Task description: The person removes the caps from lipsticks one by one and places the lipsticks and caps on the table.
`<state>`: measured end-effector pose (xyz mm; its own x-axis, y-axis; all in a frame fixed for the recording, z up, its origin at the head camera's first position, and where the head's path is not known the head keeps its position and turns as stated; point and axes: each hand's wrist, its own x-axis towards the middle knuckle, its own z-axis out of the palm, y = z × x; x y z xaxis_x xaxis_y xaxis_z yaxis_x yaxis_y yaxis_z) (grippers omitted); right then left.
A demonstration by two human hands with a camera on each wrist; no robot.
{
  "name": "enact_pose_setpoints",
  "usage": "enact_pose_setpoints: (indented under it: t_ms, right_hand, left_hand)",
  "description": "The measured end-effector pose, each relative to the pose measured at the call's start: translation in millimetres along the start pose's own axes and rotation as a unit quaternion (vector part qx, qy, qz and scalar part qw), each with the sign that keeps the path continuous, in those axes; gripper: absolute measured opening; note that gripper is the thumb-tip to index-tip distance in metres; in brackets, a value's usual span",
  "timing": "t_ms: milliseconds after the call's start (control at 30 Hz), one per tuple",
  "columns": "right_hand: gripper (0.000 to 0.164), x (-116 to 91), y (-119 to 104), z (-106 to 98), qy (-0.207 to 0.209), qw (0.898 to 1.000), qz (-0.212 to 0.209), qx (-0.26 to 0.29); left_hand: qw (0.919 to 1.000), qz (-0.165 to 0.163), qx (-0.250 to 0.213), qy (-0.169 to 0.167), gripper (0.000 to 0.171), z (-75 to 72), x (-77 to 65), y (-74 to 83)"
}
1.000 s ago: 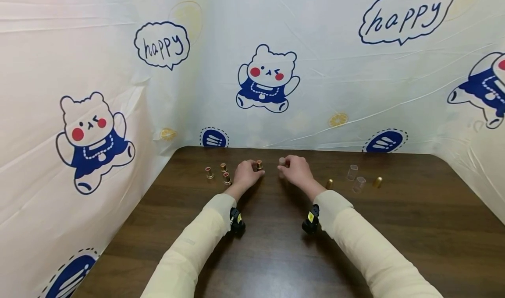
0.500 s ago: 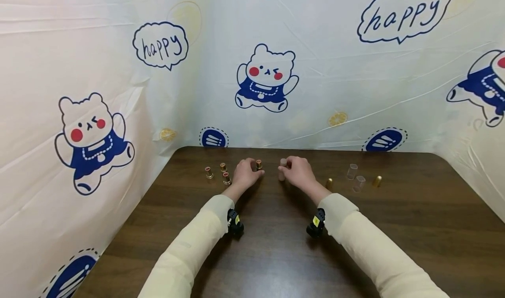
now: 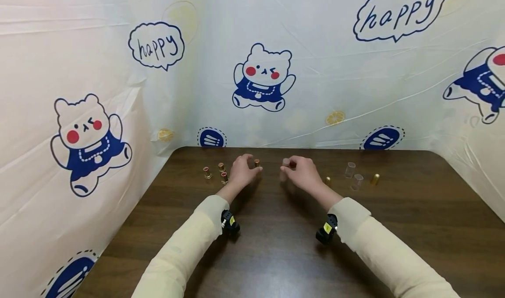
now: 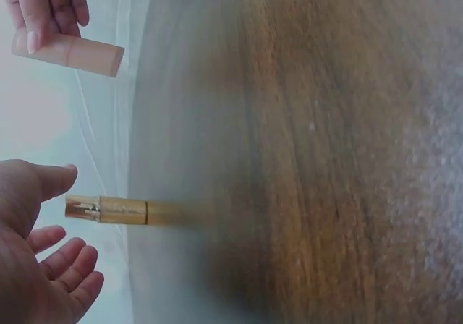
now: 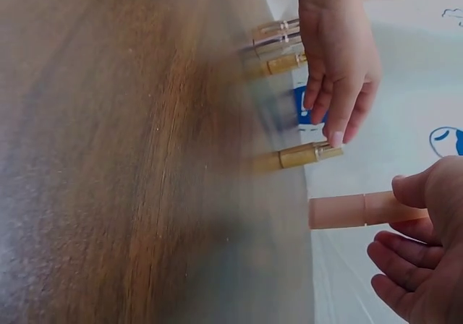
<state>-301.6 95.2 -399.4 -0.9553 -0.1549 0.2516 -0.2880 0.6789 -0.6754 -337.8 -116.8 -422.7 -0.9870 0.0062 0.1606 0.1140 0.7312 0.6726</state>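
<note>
My left hand [image 3: 241, 171] is beside a standing gold lipstick [image 3: 257, 163] near the back of the table. In the left wrist view, its thumb and loosely bent fingers lie apart around the gold lipstick [image 4: 108, 210], with a gap at the thumb. My right hand [image 3: 303, 174] pinches a pinkish lipstick tube [image 5: 347, 210] between thumb and fingers. That tube is upright in the head view; whether its base touches the table I cannot tell. A little space separates the pinkish tube from the gold lipstick.
Several gold tubes with reddish tops, one a gold tube [image 3: 207, 172], stand left of my left hand. To the right are two clear caps, one a clear cap [image 3: 350, 170], and two gold caps, one a gold cap [image 3: 375, 179]. A printed cloth [image 3: 307, 92] hangs behind the table.
My right forearm has swung outward to the right while the hand keeps the pinkish tube. The left forearm has shifted slightly left. The gold lipstick still stands by the left hand.
</note>
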Motion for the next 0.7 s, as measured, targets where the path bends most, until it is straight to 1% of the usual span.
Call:
enact_pose_setpoints:
  t_ms: [200, 300, 400, 533, 700]
  right_hand:
    - [0.020, -11, -5, -10, 0.005, 1.000, -0.011, 0.025]
    - [0.019, -16, -6, -15, 0.010, 0.999, -0.012, 0.039]
    - [0.018, -19, -5, -19, 0.021, 0.998, -0.018, 0.053]
    - [0.018, -24, -3, -22, 0.034, 0.997, -0.023, 0.067]
    - [0.019, -30, -1, -25, 0.038, 0.995, -0.018, 0.087]
  left_hand:
    - [0.9999, 0.014, 0.001, -0.001, 0.056, -6.5, -6.3, 6.7]
    - [0.9996, 0.029, 0.004, 0.001, 0.055, -8.7, -9.3, 11.1]
    - [0.9987, 0.049, 0.009, -0.003, 0.055, -8.7, -13.1, 15.5]
    - [0.9966, 0.079, -0.002, -0.023, 0.056, -7.0, -20.8, 22.8]
    - [0.9902, 0.131, -0.024, -0.044, 0.051, -4.1, -31.2, 30.3]
